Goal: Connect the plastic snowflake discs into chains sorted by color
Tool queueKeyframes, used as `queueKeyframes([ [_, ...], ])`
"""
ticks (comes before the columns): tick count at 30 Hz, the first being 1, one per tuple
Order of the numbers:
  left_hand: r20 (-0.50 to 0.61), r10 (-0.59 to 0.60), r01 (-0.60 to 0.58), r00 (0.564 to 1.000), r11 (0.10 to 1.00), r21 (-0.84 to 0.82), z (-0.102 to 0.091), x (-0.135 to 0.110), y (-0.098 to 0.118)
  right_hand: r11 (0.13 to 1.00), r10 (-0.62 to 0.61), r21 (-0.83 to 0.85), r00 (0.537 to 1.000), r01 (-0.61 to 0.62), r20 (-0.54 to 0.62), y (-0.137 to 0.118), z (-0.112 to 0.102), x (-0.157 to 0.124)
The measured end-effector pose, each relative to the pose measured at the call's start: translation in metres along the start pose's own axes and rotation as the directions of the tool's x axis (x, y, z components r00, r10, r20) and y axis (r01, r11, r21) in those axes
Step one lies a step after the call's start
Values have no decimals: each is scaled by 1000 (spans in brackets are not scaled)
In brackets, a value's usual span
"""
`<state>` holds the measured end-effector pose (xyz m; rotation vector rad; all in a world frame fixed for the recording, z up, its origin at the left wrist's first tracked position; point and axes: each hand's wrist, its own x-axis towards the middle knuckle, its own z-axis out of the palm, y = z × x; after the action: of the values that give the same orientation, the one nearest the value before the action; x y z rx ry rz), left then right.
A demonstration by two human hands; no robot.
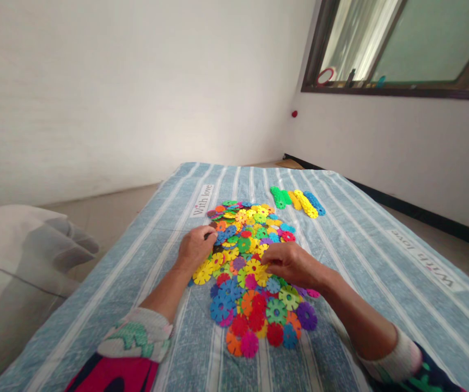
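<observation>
A heap of flat plastic snowflake discs (pixel 254 272) in many colours lies on a blue striped cloth (pixel 365 261). My left hand (pixel 195 247) rests at the heap's left edge, fingers curled and pinched on something small I cannot make out. My right hand (pixel 289 262) lies on the heap's right side, its fingertips pinched together at a yellow disc (pixel 262 272). Behind the heap, stacked rows of discs lie side by side: green (pixel 280 197), yellow (pixel 304 203) and blue (pixel 315 203).
The cloth covers a low bed or mat printed "With love" (pixel 202 200). A grey-white cushion (pixel 22 272) sits at the left. White walls stand behind, with a window (pixel 401 43) at the upper right and bare floor around the bed.
</observation>
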<state>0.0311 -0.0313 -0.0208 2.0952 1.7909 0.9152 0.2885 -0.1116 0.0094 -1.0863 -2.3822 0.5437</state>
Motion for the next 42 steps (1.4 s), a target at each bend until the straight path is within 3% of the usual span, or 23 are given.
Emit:
queueKeyframes([
  [7,4,-1,1,1000,1000,-1,2,0,-1,991,-37,-124,991,53,125,-5,-3,2],
  [16,9,-1,1,1000,1000,6,1,1,0,916,124,-401,969,-28,214,-18,-2,3],
  [25,17,6,-6,1000,1000,6,1,1,-1,909,170,-414,954,-55,248,-21,-2,5],
  [32,14,1,-1,1000,1000,14,0,1,-1,958,133,-277,969,-72,208,-16,2,6],
  [37,17,-21,21,1000,999,31,-2,2,1,986,128,73,967,-147,218,-11,-2,7],
  [39,18,-28,28,999,999,41,-3,3,0,951,148,248,976,-185,158,-4,-9,6],
  [42,16,-47,46,999,998,47,-3,4,-1,902,246,381,967,-203,-69,19,-29,0],
])
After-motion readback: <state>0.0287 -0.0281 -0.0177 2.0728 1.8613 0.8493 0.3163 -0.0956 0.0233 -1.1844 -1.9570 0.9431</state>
